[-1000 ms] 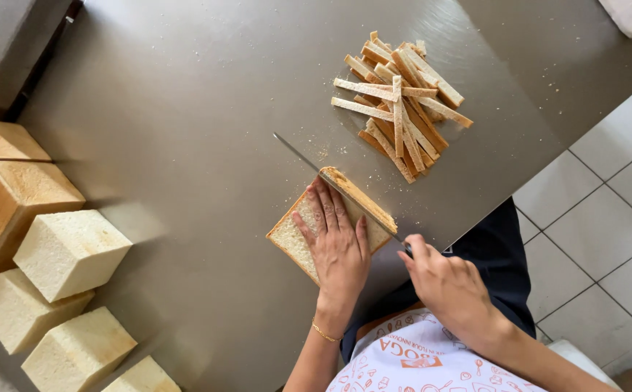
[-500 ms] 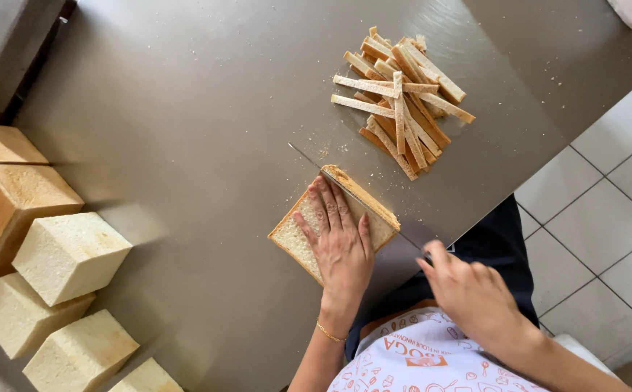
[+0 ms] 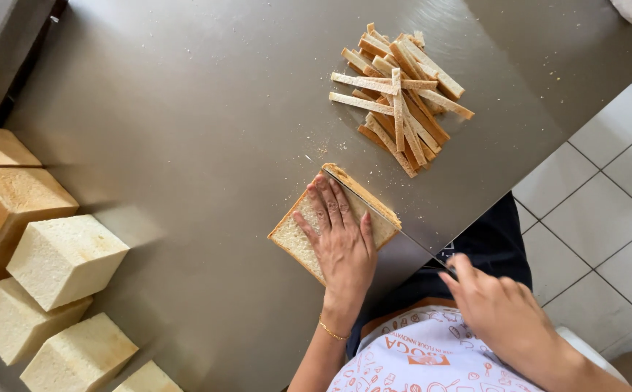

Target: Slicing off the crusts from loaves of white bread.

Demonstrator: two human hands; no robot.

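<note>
The knife's handle is hidden inside the right hand (image 3: 501,308), which is closed around it; only the thin blade (image 3: 374,207) shows, lying along the crusted far edge of a stack of bread slices (image 3: 298,236). The left hand (image 3: 341,232) presses flat on the stack, fingers spread, covering much of its pale, square top. A pile of crust strips (image 3: 399,98) lies beyond the fingertips; trimmed loaf blocks (image 3: 62,258), partly cropped, sit well left.

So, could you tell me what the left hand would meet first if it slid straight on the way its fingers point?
The left hand lies flat on the bread stack, fingers pointing up the picture. Straight on they would soon meet the knife blade at the crust edge. Beyond that the steel table looks free.
</note>
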